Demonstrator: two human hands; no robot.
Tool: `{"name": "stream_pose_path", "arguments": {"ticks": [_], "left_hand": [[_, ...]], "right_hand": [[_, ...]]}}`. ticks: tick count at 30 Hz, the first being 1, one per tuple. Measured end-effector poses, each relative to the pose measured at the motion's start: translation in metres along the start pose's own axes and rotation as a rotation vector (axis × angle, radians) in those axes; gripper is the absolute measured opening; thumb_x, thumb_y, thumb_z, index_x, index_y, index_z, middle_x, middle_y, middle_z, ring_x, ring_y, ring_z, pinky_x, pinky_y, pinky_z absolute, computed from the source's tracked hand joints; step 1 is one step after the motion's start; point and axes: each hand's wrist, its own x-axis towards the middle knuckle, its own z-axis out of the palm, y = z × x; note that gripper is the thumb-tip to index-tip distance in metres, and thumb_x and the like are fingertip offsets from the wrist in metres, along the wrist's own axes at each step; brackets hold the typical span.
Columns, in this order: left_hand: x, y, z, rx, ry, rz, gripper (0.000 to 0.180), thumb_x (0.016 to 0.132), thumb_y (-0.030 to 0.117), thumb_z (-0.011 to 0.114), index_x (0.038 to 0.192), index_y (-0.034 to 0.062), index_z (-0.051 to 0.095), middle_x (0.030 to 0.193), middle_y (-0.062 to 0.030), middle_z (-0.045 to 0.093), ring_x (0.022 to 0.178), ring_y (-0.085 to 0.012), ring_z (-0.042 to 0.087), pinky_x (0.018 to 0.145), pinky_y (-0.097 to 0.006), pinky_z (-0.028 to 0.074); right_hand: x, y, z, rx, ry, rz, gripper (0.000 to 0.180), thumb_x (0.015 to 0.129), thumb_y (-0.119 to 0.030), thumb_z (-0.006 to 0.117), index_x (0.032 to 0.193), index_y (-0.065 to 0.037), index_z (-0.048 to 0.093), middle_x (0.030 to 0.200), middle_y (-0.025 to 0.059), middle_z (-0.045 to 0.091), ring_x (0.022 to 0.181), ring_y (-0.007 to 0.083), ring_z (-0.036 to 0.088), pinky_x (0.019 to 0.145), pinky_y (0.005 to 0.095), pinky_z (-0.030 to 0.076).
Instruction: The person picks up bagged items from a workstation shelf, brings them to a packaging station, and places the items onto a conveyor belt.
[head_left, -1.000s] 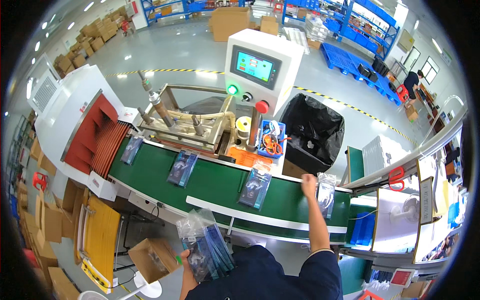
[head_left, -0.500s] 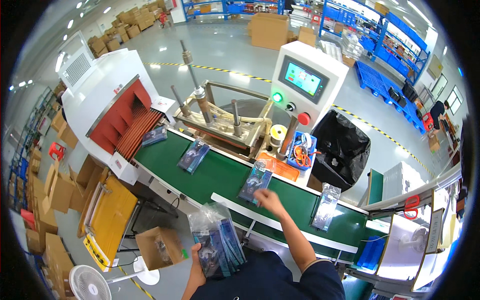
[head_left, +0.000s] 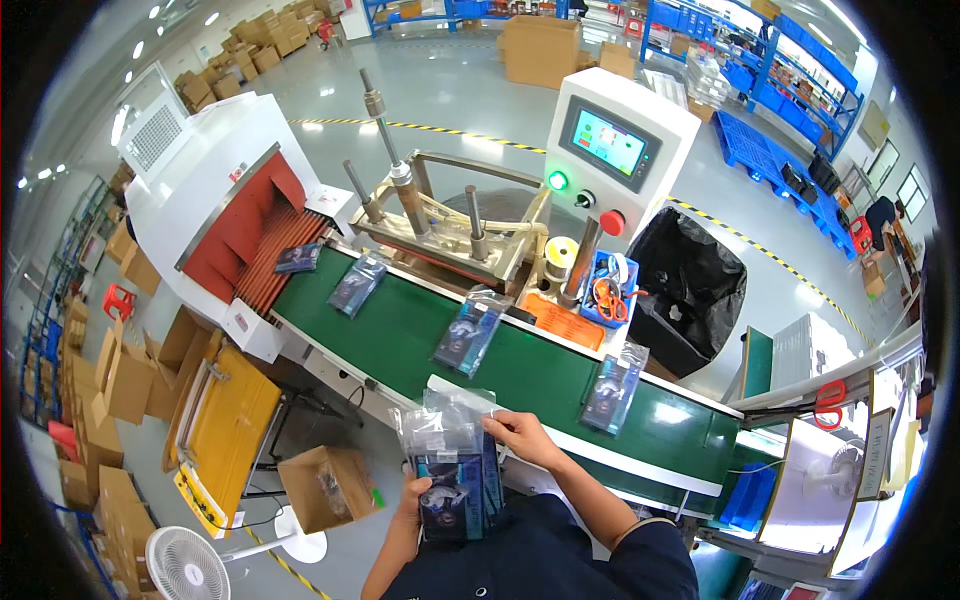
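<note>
Against my body, my left hand (head_left: 410, 505) grips a stack of flat dark-blue packages in clear plastic bags (head_left: 450, 495), its thumb across the front one. The loose, see-through bag tops stick up above the stack. My right hand (head_left: 520, 437) is closed at the stack's upper right edge, fingers pinching a bag there. Along the green conveyor belt (head_left: 400, 345) similar bagged packages lie spaced apart: one package (head_left: 612, 390) to the right, another package (head_left: 470, 332) in the middle, a third package (head_left: 357, 284) farther left. A further package (head_left: 298, 258) is at the rollers by the tunnel.
A white machine with a red curtained opening (head_left: 245, 215) stands at the belt's left end. Behind the belt are a metal sealing frame (head_left: 440, 225), a control panel (head_left: 610, 145), an orange tray (head_left: 562, 325) and a blue bin with scissors (head_left: 608, 290). A cardboard box (head_left: 325, 490) sits lower left.
My right hand has come back from the package on the belt to the stack in my left hand. The packages on the belt have shifted left, toward the tunnel.
</note>
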Motion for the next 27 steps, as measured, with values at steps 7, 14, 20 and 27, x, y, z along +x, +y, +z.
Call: {"name": "stream_pose_path", "arguments": {"ticks": [7,14,20,27], "left_hand": [[0.011,0.035,0.046,0.088,0.103,0.131,0.064,0.062,0.027,0.058,0.116,-0.0042,0.043,0.1,-0.0173,0.058,0.084,-0.0274,0.061,0.073,-0.037,0.052],[0.041,0.04,-0.021,-0.175,0.16,0.184,0.054,0.068,0.038,0.054,0.108,0.0016,0.051,0.096,-0.0133,0.06,0.079,-0.0259,0.06,0.069,-0.037,0.052],[0.019,0.032,0.002,-0.169,0.239,0.088,0.049,0.072,0.041,0.052,0.105,0.0043,0.052,0.093,-0.0102,0.06,0.078,-0.0251,0.059,0.069,-0.037,0.049],[-0.004,-0.033,-0.052,-0.129,0.206,-0.103,0.042,0.074,0.033,0.052,0.101,0.0008,0.054,0.091,-0.0123,0.061,0.076,-0.025,0.06,0.068,-0.036,0.05]], "right_hand": [[-0.016,-0.014,-0.001,-0.165,0.056,-0.227,0.024,0.088,-0.02,0.052,0.092,0.002,0.06,0.076,0.01,0.061,0.07,0.014,0.053,0.062,0.0284,0.044],[-0.075,0.019,-0.111,-0.135,0.497,-0.015,0.025,0.089,-0.023,0.051,0.087,0.0,0.06,0.063,0.0008,0.052,0.055,0.01,0.046,0.05,0.026,0.039],[-0.182,0.113,-0.285,-0.339,1.039,0.186,0.029,0.087,-0.024,0.051,0.082,0.002,0.06,0.062,0.0041,0.053,0.06,0.0113,0.046,0.055,0.0295,0.038],[-0.225,0.224,-0.364,-0.65,1.206,0.486,0.029,0.084,-0.028,0.052,0.087,0.0,0.062,0.075,0.0181,0.061,0.073,0.0234,0.06,0.065,0.0342,0.043]]}}
